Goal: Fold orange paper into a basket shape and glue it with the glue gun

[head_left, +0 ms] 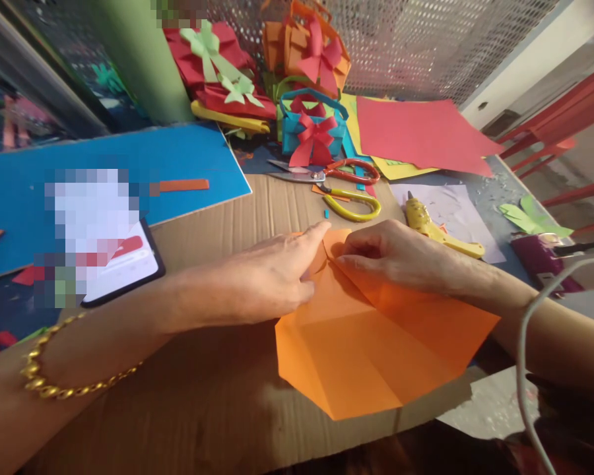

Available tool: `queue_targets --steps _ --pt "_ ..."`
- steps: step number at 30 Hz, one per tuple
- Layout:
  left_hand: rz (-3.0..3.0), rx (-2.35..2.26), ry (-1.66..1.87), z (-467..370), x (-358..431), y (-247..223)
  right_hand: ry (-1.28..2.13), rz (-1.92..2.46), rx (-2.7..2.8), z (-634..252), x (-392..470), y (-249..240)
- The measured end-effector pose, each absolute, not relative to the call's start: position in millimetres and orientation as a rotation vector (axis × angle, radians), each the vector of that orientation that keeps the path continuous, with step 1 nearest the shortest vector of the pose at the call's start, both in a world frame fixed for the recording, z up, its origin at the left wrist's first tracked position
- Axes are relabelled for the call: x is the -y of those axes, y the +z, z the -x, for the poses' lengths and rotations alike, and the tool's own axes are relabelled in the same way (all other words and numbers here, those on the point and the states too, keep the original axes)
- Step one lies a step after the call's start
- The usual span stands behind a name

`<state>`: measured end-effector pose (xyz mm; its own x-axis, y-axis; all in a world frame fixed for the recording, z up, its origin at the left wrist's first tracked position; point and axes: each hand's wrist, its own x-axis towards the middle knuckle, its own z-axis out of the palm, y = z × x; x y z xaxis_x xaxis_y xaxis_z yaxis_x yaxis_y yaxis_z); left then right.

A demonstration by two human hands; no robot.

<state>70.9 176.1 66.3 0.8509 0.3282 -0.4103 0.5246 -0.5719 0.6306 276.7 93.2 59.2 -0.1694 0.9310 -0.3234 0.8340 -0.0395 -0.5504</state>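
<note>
A creased sheet of orange paper lies on the cardboard, its far end partly folded up. My left hand holds the paper's far left side, index finger stretched along it and thumb nearer to me. The lower fingers of that hand are hidden. My right hand has its fingers curled, pinching a folded edge of the same sheet near the middle. Just beyond both hands lie scissors with one red and one yellow handle loop. To the right, a yellow glue gun rests on white paper.
A lit phone lies left of my left forearm, by a blue board. Small paper bags with bows stand at the back beside red sheets. A white cable crosses my right forearm. A purple object sits far right.
</note>
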Motion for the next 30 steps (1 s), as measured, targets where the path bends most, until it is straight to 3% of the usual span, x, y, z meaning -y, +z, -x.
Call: queue_targets --steps 15,30 --pt "-2.296 -0.597 -0.317 -69 -179 63 0.928 1.855 2.103 -278 -97 56" --pt "-2.393 -0.546 -0.482 -77 -180 72 1.169 1.772 2.036 -294 -92 70"
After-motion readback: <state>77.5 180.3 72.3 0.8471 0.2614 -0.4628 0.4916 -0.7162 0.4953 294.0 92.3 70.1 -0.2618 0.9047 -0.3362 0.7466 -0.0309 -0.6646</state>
